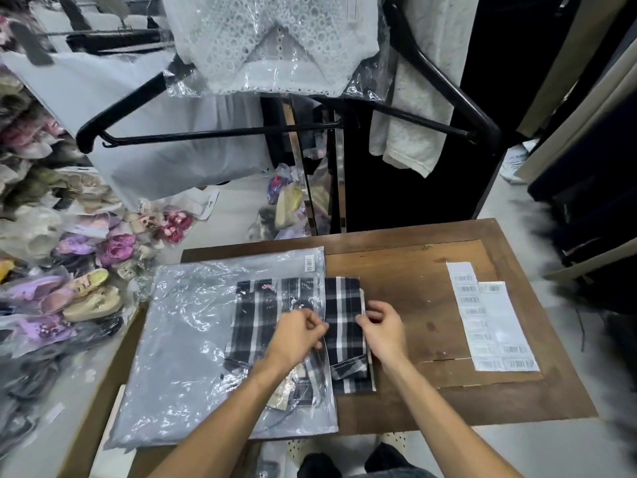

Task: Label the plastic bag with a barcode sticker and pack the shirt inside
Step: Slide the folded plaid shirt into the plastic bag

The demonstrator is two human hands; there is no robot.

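A clear plastic bag [179, 343] lies flat on the wooden table [413, 270], its open mouth facing right. A white barcode sticker [309, 263] sits on its top right corner. A folded black-and-white plaid shirt [344, 326] is partly inside the bag, with its right part still sticking out of the mouth. My left hand [298, 334] pinches the bag's open edge over the shirt. My right hand [381, 327] grips the shirt's right edge, fingers curled on it.
Two sheets of barcode stickers [489, 315] lie on the table's right side. Bagged shoes [86, 298] pile up on the floor to the left. Black hangers [213, 132] with a bagged white lace garment [272, 46] hang above the table's far edge.
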